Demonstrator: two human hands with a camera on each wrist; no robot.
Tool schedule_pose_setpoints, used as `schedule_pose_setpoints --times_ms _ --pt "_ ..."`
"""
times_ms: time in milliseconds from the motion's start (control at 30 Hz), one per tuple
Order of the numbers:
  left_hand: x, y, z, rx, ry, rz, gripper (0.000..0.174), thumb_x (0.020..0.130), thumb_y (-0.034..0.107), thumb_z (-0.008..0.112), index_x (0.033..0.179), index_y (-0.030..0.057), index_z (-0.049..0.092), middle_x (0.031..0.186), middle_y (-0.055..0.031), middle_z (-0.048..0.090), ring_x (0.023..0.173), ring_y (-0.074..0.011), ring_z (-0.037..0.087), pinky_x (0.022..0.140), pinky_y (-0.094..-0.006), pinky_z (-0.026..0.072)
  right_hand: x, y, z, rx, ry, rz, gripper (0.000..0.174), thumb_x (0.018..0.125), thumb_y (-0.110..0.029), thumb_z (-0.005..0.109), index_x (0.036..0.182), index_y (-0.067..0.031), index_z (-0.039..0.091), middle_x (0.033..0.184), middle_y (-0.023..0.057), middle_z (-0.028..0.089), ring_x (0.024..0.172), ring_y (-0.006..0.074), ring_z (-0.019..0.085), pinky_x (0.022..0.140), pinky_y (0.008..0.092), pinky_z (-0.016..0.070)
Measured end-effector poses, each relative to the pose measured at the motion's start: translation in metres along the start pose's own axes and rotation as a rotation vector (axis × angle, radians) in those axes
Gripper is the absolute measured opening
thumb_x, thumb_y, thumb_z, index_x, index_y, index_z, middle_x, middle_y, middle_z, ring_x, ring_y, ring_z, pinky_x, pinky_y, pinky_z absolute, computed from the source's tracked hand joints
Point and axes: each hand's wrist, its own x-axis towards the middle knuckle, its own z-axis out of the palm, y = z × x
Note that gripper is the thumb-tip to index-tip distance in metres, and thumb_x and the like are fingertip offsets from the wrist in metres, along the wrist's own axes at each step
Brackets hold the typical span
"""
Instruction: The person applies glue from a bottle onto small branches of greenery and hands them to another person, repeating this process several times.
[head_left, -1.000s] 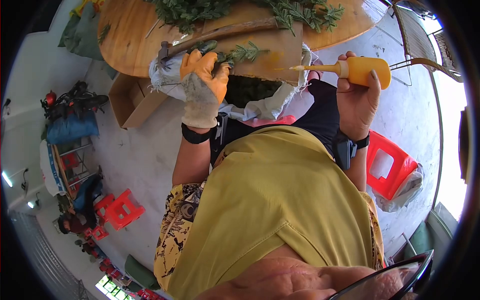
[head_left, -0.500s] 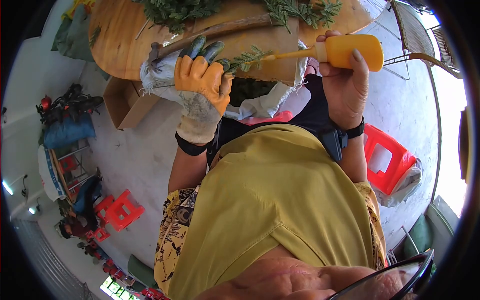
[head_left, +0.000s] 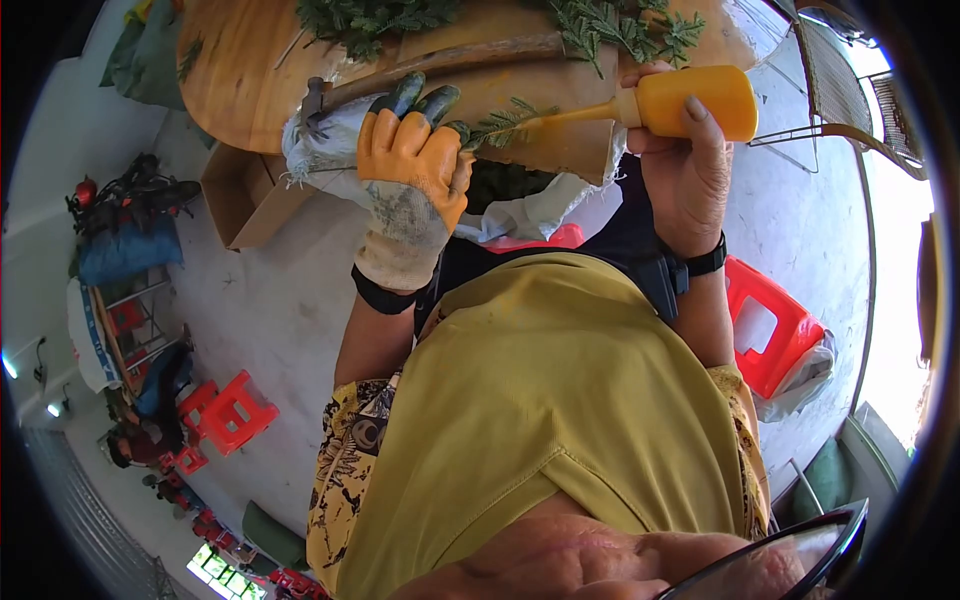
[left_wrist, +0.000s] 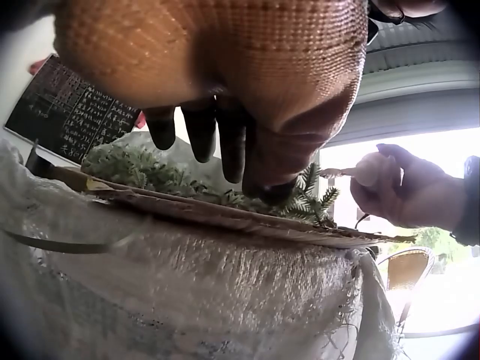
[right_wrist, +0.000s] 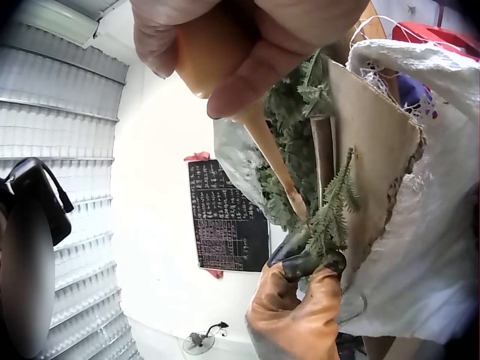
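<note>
My left hand wears an orange-and-grey glove with dark fingertips. Between thumb and forefinger it pinches a small green fir sprig, whose needles point toward my right hand. Bare, my right hand grips a yellow squeeze bottle lying sideways in the fingers. The bottle's long tapered nozzle reaches left to the sprig, its tip right at the needles beside the gloved fingertips. Both hands work over a piece of cardboard on a white woven sack.
A hammer with a wooden handle lies across the cardboard. Behind it, heaps of fir branches cover part of the wooden table. An open cardboard box stands on the floor at left, a red stool at right.
The bottle has moved left, bringing its nozzle from beyond the sprig's end to over the needles. My gloved hand has turned, its other fingers extending outward, while still pinching the sprig.
</note>
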Motion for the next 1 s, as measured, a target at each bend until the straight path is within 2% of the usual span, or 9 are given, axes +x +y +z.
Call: schedule_pose_setpoints --times_ms 67,367,400,467,767,1000 --pt "0.001 -0.001 0.002 0.028 0.04 0.009 0.02 0.056 0.014 0.075 0.064 0.0087 0.057 0.071 -0.008 0.047 0.073 -0.0287 0.047 0.072 -0.0419 0.0433 0.002 0.001 0.001 -0.032 -0.028 -0.01 0.031 0.089 -0.015 0.059 0.112 0.0057 0.054 0.109 0.0213 0.062 0.091 0.0253 0.064 0.06 0.029 0.0563" --pt "-0.001 -0.002 0.005 0.002 0.039 -0.017 0.024 0.05 0.012 0.077 0.062 0.0093 0.056 0.071 -0.0072 0.046 0.072 -0.029 0.047 0.071 -0.0424 0.0436 0.006 -0.001 0.0 -0.083 -0.053 -0.04 0.03 0.088 -0.014 0.059 0.111 0.0066 0.055 0.107 0.0214 0.063 0.088 0.0244 0.065 0.059 0.0283 0.0566" --pt "-0.001 -0.003 0.005 0.0 0.04 -0.016 0.024 0.05 0.012 0.077 0.062 0.0093 0.056 0.071 -0.0072 0.046 0.072 -0.029 0.047 0.071 -0.0424 0.0436 0.005 -0.002 0.001 -0.085 -0.052 -0.042 0.03 0.088 -0.014 0.059 0.111 0.0066 0.055 0.107 0.0214 0.063 0.088 0.0244 0.065 0.059 0.0283 0.0566" --pt "-0.001 -0.006 0.005 -0.014 0.044 0.033 0.023 0.069 0.021 0.071 0.066 0.0056 0.053 0.067 -0.01 0.041 0.069 -0.031 0.043 0.062 -0.0426 0.0387 0.005 -0.004 0.002 -0.081 -0.01 -0.027 0.031 0.088 -0.013 0.06 0.111 0.007 0.055 0.106 0.0221 0.063 0.086 0.0242 0.065 0.058 0.0281 0.0567" --pt "0.0 -0.007 0.008 -0.023 0.041 0.029 0.023 0.069 0.019 0.07 0.063 0.0054 0.052 0.067 -0.0101 0.041 0.068 -0.031 0.043 0.062 -0.0421 0.0387 0.005 -0.01 -0.003 -0.126 0.018 -0.034 0.03 0.089 -0.014 0.06 0.109 0.0073 0.055 0.103 0.0214 0.064 0.068 0.021 0.064 0.057 0.0265 0.0537" --pt "0.001 -0.009 0.009 -0.031 0.05 0.03 0.02 0.067 0.015 0.069 0.063 0.0049 0.052 0.066 -0.0104 0.041 0.068 -0.0311 0.042 0.062 -0.0419 0.0389 0.007 -0.013 -0.012 -0.166 0.067 -0.058 0.029 0.089 -0.014 0.059 0.109 0.0074 0.055 0.103 0.0211 0.064 0.065 0.0211 0.062 0.053 0.0264 0.0526"
